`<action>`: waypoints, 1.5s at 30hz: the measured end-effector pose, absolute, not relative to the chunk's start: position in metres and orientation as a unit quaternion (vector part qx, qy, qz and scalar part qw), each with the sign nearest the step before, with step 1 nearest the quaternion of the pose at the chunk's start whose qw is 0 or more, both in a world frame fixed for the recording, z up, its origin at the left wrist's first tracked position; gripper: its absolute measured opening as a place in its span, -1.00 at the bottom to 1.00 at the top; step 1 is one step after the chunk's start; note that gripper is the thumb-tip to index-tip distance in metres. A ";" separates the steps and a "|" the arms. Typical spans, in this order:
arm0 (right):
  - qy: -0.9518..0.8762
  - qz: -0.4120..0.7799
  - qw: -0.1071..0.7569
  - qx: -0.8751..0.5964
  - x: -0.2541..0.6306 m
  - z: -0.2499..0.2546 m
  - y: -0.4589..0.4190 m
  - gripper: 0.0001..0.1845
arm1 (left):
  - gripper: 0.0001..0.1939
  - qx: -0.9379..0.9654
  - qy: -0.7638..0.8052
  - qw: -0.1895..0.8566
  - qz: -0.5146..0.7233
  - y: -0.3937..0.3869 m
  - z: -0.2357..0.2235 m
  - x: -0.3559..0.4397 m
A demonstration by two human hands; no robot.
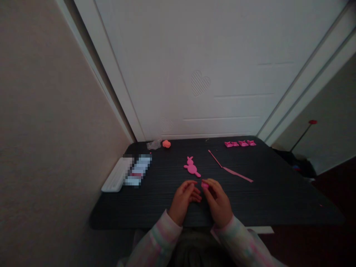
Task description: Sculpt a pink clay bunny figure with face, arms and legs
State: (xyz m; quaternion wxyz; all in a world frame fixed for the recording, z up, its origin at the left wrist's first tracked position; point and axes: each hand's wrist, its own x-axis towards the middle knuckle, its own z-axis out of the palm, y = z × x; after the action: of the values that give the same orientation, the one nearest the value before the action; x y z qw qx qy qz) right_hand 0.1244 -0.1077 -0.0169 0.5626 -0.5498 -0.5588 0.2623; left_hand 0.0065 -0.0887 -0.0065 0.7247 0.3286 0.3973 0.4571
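Observation:
My right hand (pixel 218 202) pinches a small pink lump of modelling clay (pixel 205 185) between thumb and fingertips. Just to its left, my left hand (pixel 184 200) is half curled with its fingers apart, and nothing shows in it. Beyond both hands a flat pink clay rabbit figure (pixel 191 169) lies on the dark table (pixel 150 207), with two ears and a limb stretched toward the right hand. Farther right lie a thin pink clay tool or stick (pixel 215 158) and a flat pink strip (pixel 237 174), end to end.
Several pink folded pieces (pixel 243 143) line the table's back right edge. At the back left sit an orange clay lump (pixel 166 144) and crumpled clear plastic (pixel 154 144). A white tray-like case (pixel 113 183) and a blurred-out bright rectangle (pixel 140 167) occupy the left side. A white door (pixel 178 89) stands behind.

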 end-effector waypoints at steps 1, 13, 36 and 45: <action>-0.559 0.264 0.562 -0.549 0.125 -0.017 -0.108 -0.77 | -0.63 0.329 0.397 0.725 0.457 -0.089 -0.006 0.006; -0.529 0.298 0.560 -0.564 0.124 -0.016 -0.112 -0.72 | -0.63 0.333 0.400 0.722 0.457 -0.089 -0.006 0.006; -0.516 0.366 0.585 -0.507 0.119 -0.017 -0.111 -0.74 | -0.66 0.332 0.386 0.725 0.464 -0.089 -0.007 0.007; -0.523 0.383 0.601 -0.467 0.121 -0.020 -0.111 -0.77 | -0.64 0.330 0.387 0.725 0.464 -0.089 -0.008 0.007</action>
State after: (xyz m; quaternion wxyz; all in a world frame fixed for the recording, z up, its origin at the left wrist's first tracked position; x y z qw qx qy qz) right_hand 0.1214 -0.1112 -0.0205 0.6010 -0.4670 -0.5232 0.3833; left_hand 0.0066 -0.0894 -0.0075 0.7253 0.3299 0.3871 0.4639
